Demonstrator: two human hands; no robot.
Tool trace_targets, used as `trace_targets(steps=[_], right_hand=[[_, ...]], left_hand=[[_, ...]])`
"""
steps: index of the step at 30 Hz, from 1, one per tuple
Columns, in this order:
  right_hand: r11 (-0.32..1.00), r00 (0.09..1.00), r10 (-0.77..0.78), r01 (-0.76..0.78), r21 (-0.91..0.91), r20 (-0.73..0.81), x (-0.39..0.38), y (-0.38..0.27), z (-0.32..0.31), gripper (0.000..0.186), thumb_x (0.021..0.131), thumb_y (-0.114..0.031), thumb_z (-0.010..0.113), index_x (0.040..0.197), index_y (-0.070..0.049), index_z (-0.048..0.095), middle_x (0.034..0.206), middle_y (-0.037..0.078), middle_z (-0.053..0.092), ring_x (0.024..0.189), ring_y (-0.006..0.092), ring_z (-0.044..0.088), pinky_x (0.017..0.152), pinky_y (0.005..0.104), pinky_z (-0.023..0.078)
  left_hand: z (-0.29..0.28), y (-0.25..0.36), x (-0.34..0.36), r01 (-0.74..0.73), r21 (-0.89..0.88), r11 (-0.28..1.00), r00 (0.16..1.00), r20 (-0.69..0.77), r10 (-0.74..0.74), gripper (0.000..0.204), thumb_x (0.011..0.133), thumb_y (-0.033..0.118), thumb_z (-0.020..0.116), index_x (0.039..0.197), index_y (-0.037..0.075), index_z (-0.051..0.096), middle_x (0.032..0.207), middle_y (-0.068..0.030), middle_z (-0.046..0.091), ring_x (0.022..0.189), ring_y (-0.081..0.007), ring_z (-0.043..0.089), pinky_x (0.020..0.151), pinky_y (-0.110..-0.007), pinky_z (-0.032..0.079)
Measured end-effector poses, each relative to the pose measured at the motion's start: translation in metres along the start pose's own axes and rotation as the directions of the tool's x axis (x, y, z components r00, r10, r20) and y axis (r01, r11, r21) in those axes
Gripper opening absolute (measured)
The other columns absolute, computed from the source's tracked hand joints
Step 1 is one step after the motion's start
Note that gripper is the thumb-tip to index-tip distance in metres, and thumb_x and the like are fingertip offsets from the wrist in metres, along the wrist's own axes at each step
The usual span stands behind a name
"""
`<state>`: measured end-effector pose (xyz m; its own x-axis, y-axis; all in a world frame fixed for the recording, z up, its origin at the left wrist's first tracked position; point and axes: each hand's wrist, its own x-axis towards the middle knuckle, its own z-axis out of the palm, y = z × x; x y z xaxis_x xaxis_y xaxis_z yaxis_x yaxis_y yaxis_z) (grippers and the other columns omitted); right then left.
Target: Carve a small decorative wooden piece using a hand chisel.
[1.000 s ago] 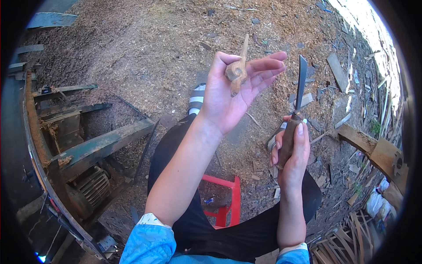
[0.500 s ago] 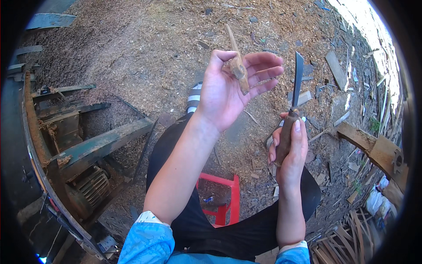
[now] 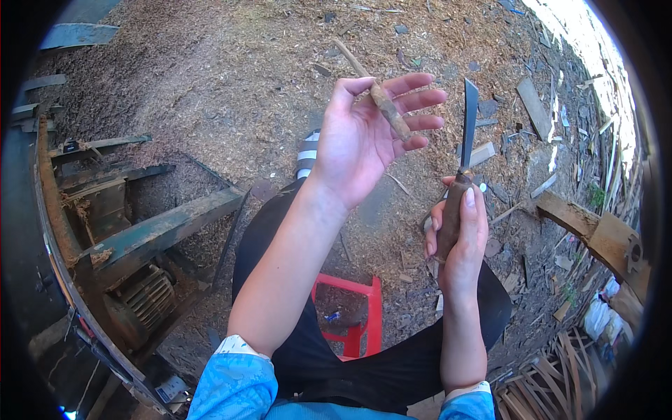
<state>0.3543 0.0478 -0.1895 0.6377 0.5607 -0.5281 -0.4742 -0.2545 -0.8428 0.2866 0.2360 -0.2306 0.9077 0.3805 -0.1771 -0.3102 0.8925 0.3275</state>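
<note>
Palm up in the middle of the view, my left hand (image 3: 353,147) has a carved, tapering wooden stick (image 3: 385,106) pinned under its thumb, with the fingers spread loosely behind. The stick's thin end points far left and its thicker, knobbly end rests across the fingers. To the right, my right hand (image 3: 463,241) wraps round the brown handle of a knife (image 3: 470,126). Its narrow dark blade stands upward with a slanted tip, apart from the stick.
Below my arms, a red plastic stool (image 3: 374,315) stands between my legs. Rusty machinery with a green beam (image 3: 168,222) is on the left. At right lie a wooden beam (image 3: 570,215), a white bag (image 3: 597,318) and a heap of wood strips (image 3: 560,374). Wood shavings cover the ground.
The stick has turned in my left hand: its thin end has swung left and a different side shows. My right hand and the knife have shifted slightly left.
</note>
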Motion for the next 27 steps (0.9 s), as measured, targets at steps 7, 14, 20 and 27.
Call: trace_targets(steps=[7, 14, 20, 27], right_hand=[[1.0, 1.0, 0.008, -0.008, 0.004, 0.001, 0.0001, 0.0009, 0.0006, 0.044, 0.11, -0.044, 0.042, 0.127, -0.005, 0.053, 0.073, 0.002, 0.051, 0.05, 0.0068, 0.047, 0.045, 0.0204, 0.038], [1.0, 1.0, 0.007, -0.007, -0.006, 0.009, 0.0001, 0.0002, 0.0016, 0.044, 0.11, -0.044, 0.042, 0.126, -0.005, 0.054, 0.073, 0.003, 0.051, 0.05, 0.0068, 0.047, 0.045, 0.0204, 0.038], [1.0, 1.0, 0.011, -0.011, 0.001, 0.009, -0.0001, 0.0014, 0.0011, 0.043, 0.11, -0.044, 0.042, 0.126, -0.006, 0.054, 0.073, 0.003, 0.051, 0.05, 0.0067, 0.047, 0.045, 0.0203, 0.038], [1.0, 1.0, 0.013, -0.013, 0.0, 0.005, -0.0007, 0.0017, 0.0019, 0.043, 0.11, -0.044, 0.042, 0.127, -0.006, 0.054, 0.073, 0.003, 0.051, 0.05, 0.0067, 0.047, 0.045, 0.0203, 0.038]], left_hand=[[0.0054, -0.002, -0.0009, -0.004, 0.102, 0.995, 0.992, -0.125, 0.017, 0.061, 0.104, 0.04, 0.029, 0.141, -0.004, 0.052, 0.125, -0.0184, 0.066, 0.106, -0.0281, 0.069, 0.092, -0.039, 0.057], [0.0076, -0.0016, 0.0003, -0.001, 0.119, 0.993, 0.991, -0.131, 0.017, 0.061, 0.105, 0.041, 0.029, 0.138, -0.004, 0.055, 0.119, -0.0157, 0.068, 0.104, -0.0266, 0.069, 0.091, -0.038, 0.057], [0.0071, -0.0011, -0.0005, 0.002, 0.127, 0.992, 0.992, -0.124, 0.014, 0.061, 0.105, 0.042, 0.03, 0.137, -0.003, 0.055, 0.12, -0.0154, 0.068, 0.1, -0.025, 0.069, 0.089, -0.037, 0.057], [0.0079, -0.0017, -0.001, 0.001, 0.133, 0.991, 0.989, -0.148, 0.019, 0.061, 0.105, 0.042, 0.03, 0.135, -0.003, 0.056, 0.118, -0.0153, 0.068, 0.098, -0.0239, 0.069, 0.086, -0.036, 0.058]])
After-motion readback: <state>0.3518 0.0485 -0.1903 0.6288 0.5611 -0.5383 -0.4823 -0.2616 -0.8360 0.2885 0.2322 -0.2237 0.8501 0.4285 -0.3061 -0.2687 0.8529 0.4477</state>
